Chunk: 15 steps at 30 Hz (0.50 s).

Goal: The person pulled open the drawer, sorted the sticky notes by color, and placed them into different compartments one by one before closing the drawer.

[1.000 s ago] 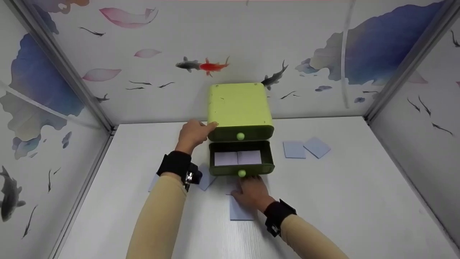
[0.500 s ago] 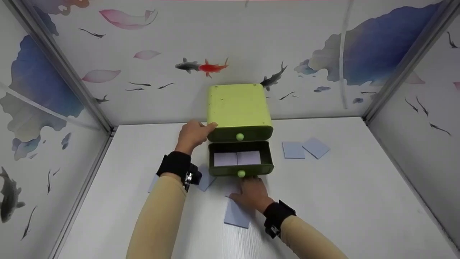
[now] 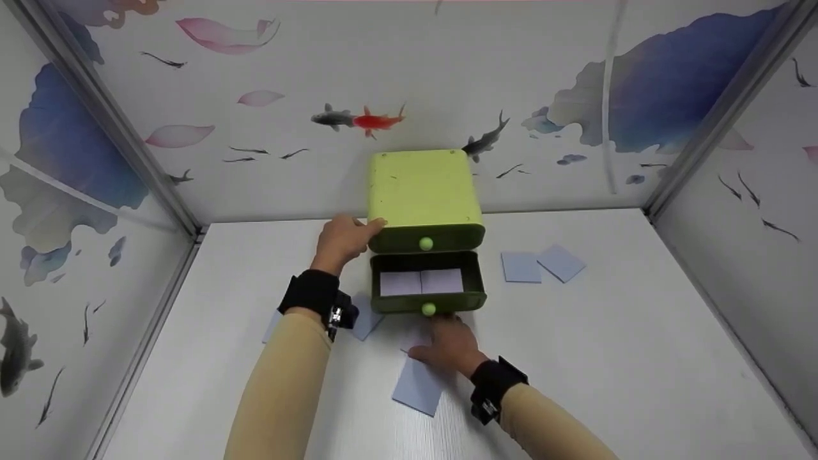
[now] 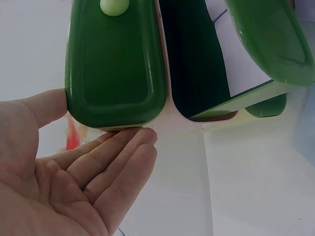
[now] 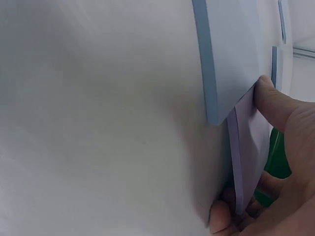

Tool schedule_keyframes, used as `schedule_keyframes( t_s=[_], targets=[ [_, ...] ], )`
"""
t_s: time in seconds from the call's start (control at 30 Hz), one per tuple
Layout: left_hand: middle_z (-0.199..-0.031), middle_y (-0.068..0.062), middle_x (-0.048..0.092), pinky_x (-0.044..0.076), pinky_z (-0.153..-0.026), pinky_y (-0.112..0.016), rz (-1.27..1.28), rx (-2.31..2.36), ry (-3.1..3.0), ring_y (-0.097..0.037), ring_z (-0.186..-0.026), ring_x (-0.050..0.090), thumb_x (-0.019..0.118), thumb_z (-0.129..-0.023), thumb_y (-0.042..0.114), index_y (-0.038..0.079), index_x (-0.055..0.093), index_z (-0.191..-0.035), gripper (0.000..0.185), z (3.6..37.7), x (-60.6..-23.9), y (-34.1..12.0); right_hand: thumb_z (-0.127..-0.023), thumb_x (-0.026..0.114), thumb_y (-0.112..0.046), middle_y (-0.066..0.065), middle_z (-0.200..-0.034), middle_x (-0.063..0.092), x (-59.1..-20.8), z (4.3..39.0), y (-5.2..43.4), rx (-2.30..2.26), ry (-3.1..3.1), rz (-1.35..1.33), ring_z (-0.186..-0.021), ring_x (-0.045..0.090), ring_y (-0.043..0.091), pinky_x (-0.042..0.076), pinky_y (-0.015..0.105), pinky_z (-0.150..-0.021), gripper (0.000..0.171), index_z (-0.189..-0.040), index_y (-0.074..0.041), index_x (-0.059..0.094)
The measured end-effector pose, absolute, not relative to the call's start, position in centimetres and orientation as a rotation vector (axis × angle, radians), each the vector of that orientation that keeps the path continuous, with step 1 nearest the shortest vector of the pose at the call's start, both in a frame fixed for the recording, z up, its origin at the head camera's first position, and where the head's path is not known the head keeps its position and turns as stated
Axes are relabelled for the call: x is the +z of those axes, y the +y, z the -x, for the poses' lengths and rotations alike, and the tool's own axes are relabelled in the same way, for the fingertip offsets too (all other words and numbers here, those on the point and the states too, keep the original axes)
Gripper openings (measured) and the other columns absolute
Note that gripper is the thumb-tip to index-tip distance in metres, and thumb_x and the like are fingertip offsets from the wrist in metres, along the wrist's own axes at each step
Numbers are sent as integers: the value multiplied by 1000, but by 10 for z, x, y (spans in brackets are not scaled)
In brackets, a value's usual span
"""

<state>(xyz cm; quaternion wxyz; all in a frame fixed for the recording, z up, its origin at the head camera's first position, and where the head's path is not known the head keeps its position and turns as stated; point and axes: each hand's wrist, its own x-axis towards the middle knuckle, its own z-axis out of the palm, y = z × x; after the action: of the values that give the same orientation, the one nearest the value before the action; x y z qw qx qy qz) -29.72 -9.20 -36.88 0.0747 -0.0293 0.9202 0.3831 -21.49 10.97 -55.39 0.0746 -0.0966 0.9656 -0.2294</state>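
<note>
A lime-green two-drawer box [image 3: 424, 190] stands at the back of the white table. Its upper drawer [image 4: 112, 59] is closed. The lower drawer [image 3: 427, 282] is pulled out, with two pale cards [image 3: 422, 282] lying inside. My left hand [image 3: 348, 235] rests flat against the box's left side, with straight fingers [image 4: 120, 155] and the thumb at the top edge. My right hand [image 3: 447, 342] lies on the table just before the open drawer. It pinches a lilac card [image 5: 250, 147] between thumb and fingers. A blue-grey pad [image 3: 416, 388] lies tilted under that card's edge.
Two blue-grey pads [image 3: 521, 266] [image 3: 561, 262] lie right of the box. More pads lie partly hidden under my left wrist [image 3: 365, 317] [image 3: 272, 327]. Fish-printed walls [image 3: 102, 166] close in the table on the left, back and right.
The blue-grey pad beneath my right hand has slid toward me and to the left and turned askew. The left hand and the box have not moved.
</note>
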Motion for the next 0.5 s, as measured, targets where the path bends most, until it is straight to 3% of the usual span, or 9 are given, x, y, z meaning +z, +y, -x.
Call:
schedule_keyframes(
  t_s=[0.07,0.2,0.43,0.5],
  targets=[
    [-71,-6,66,41,-57,-26,87,1161,2757,-15,-63,57,57,-92,51,13,58,-63,48,297,-369,-92,-78,77,-49,10,-112,65,-554,214,110,-719,2890,261,-93,60,23,51,44,-84,75,-134,-4,53],
    [-57,3,55,40,-55,-27,82,1186,2733,-13,-57,52,57,-92,50,18,45,-53,52,298,-370,-92,-81,76,-41,7,-97,66,-554,215,113,-800,2887,191,-84,60,21,51,41,-74,52,-115,-4,63],
    [-54,4,52,39,-56,-27,83,1193,2717,-14,-57,51,57,-93,49,19,41,-53,52,299,-369,-92,-85,72,-28,9,-103,72,-555,219,123,-976,2885,115,-91,66,24,53,44,-76,27,-103,-8,69],
    [-55,3,52,39,-56,-27,88,1192,2717,-14,-57,52,57,-93,49,19,42,-53,52,298,-369,-92,-86,72,-26,3,-85,68,-556,221,126,-1007,2882,117,-78,62,18,49,38,-65,18,-85,-9,66]
  ],
)
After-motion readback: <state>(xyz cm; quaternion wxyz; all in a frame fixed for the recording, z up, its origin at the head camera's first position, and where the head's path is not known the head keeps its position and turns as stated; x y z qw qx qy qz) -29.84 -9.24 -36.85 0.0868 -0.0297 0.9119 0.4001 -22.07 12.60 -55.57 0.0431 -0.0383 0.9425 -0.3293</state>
